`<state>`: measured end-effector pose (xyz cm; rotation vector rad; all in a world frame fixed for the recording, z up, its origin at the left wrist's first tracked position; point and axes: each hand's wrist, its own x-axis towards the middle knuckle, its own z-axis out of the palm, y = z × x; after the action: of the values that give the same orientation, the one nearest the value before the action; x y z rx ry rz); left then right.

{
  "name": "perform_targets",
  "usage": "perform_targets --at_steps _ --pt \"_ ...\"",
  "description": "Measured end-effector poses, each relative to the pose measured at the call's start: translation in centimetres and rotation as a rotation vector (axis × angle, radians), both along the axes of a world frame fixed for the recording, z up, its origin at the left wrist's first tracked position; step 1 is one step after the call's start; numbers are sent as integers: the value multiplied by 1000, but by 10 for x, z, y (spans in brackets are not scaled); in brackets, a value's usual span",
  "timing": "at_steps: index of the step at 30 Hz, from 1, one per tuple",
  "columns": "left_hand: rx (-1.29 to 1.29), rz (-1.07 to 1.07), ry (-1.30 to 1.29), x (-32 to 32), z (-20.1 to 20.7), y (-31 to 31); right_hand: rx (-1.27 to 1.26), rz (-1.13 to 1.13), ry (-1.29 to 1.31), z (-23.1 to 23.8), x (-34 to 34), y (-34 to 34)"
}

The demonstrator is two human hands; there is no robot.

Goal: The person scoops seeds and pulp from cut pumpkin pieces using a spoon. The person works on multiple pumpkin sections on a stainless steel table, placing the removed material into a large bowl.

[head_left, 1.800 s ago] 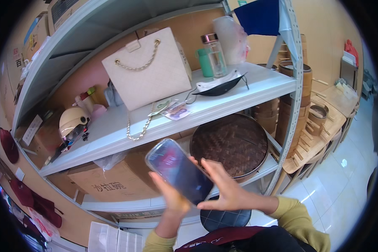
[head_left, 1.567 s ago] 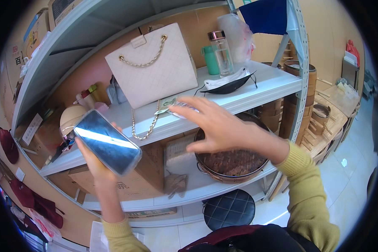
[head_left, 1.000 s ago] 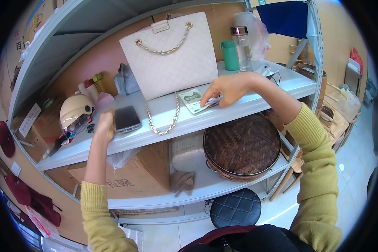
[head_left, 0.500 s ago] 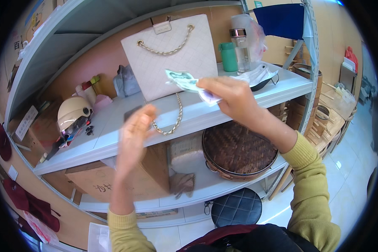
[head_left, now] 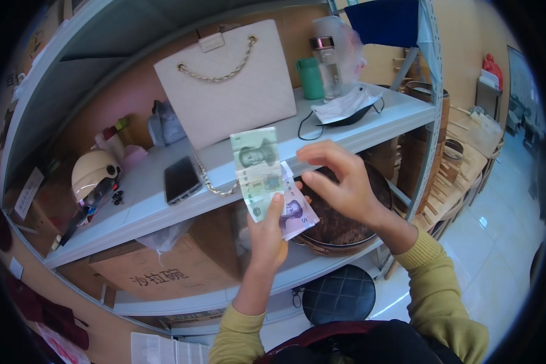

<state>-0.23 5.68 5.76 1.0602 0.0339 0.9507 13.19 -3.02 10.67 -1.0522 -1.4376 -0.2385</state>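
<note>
Jutting up from the left hand [head_left: 267, 238], green and purple banknotes [head_left: 262, 173] overlap

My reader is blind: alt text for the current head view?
The left hand holds a green banknote and purple paper money; the open right hand is beside them. Behind, a phone and pale handbag rest on a shelf.

Left hand [head_left: 267, 238] pinching, right hand [head_left: 350, 187] half-curled

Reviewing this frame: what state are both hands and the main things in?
Green note, unfolded, held
Purple note, partly covered, held
Left hand, gripping both
Right hand, open, empty
Phone, lying flat
Bag, standing
Green bottle, upright, lidded
Glass bottle, upright, capped
</note>
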Motion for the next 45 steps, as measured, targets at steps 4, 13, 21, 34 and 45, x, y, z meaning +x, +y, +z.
perform_targets --at_steps 4,13,21,34,45 --pt "162 -19 144 6 -9 -6 -265 374 395 -4 7 17" --pt "95 -23 143 0 -23 -4 69 545 736 14 28 -20" --pt "205 31 126 0 -21 -7 -182 112 -271 -32 11 -39" --pt "462 -24 182 5 -32 -9 -191 112 171 -43 2 -27" --pt "346 14 88 18 -31 -12 -147 68 38 -54 -14 -11"
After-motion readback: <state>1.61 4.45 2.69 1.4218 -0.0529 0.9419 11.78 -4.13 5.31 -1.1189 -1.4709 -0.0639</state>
